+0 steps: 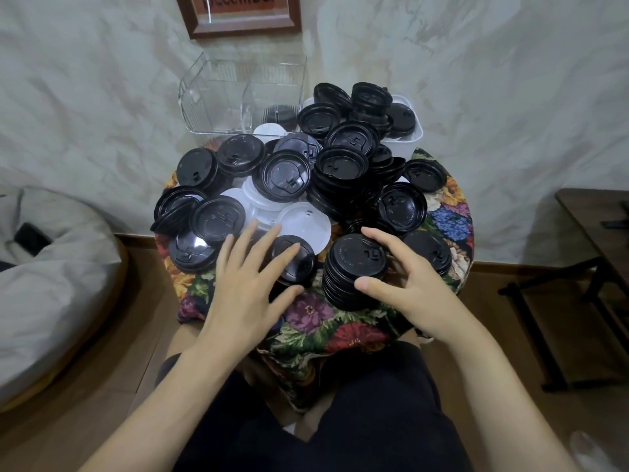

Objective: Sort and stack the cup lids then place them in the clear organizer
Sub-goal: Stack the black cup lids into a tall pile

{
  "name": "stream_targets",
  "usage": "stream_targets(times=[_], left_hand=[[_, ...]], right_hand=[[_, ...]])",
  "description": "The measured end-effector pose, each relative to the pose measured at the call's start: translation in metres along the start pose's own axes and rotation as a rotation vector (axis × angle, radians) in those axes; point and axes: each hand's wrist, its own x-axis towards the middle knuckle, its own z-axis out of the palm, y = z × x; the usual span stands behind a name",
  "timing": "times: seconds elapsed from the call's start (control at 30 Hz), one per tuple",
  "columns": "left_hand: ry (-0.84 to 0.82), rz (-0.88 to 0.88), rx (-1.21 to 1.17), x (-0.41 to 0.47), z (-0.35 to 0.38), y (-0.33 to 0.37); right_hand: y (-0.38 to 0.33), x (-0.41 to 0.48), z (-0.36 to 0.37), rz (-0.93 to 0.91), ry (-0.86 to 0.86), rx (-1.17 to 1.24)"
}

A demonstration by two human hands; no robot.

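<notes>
Above the lap (340,420), right grip (408,277) clasps the lid stack (354,267) at the table (340,332) front, left grip (245,277) spread open; stack judged light, slick, shear-prone: hold its sides.

The person wears black shorts (367,413), loose over the lap. Both forearms (177,386) are bare as far as they show

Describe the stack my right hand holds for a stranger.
Find the round table with the floral cloth. At its near edge stands a stack of black lids, gripped by the right hand. Unlike the single lids beside it, it is a neat column.
</notes>
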Motion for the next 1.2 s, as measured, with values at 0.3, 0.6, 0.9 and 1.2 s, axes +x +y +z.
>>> stream_targets(times=[0.3,0.6,0.9,1.2], left_hand=[[0.125,-0.141,-0.352,0.021,-0.018,0.016],[-0.125,-0.209,-0.799,0.042,-0.013,0.063],[-0.186,-0.214,-0.787,0.042,-0.013,0.057],[-0.248,-0.279,-0.881,0.040,-0.020,0.065]], right_hand=[[0.005,0.002,-0.001,0.007,-0.006,0.014],[0.004,0.001,-0.002,0.000,0.000,0.025],[0.000,-0.002,-0.008,-0.032,-0.070,0.076],[0.004,-0.001,-0.006,-0.042,-0.039,0.101]])
